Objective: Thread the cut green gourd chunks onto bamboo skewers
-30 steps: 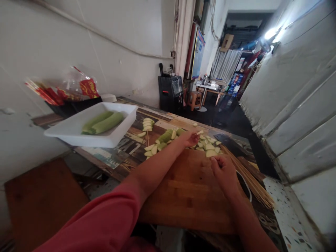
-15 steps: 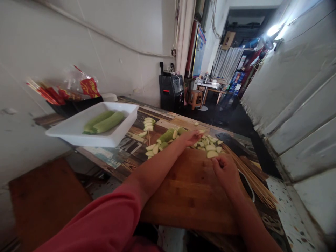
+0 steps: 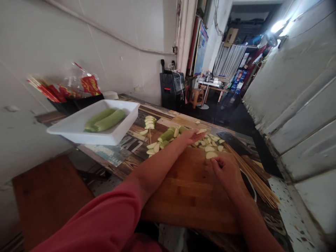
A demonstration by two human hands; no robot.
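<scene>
My left hand point(image 3: 191, 135) reaches over the far edge of a wooden cutting board point(image 3: 189, 190), fingers pinched on a pale vegetable slice point(image 3: 201, 131). More sliced green vegetable pieces point(image 3: 210, 146) lie scattered just beyond it. My right hand point(image 3: 226, 171) rests on the board's right part with fingers curled near a slice point(image 3: 211, 154); what they hold, if anything, is hidden. A skewer threaded with slices point(image 3: 149, 123) lies on the table to the left.
A white tray point(image 3: 78, 127) holding two whole green gourds point(image 3: 105, 120) overhangs the table's left edge. A bundle of bamboo skewers point(image 3: 250, 176) lies right of the board. Red packets point(image 3: 65, 89) sit behind the tray. A corridor with a black speaker point(image 3: 172, 89) extends ahead.
My left hand has lifted slightly and moved a little right with a slice between its fingers. The right hand has barely moved.
</scene>
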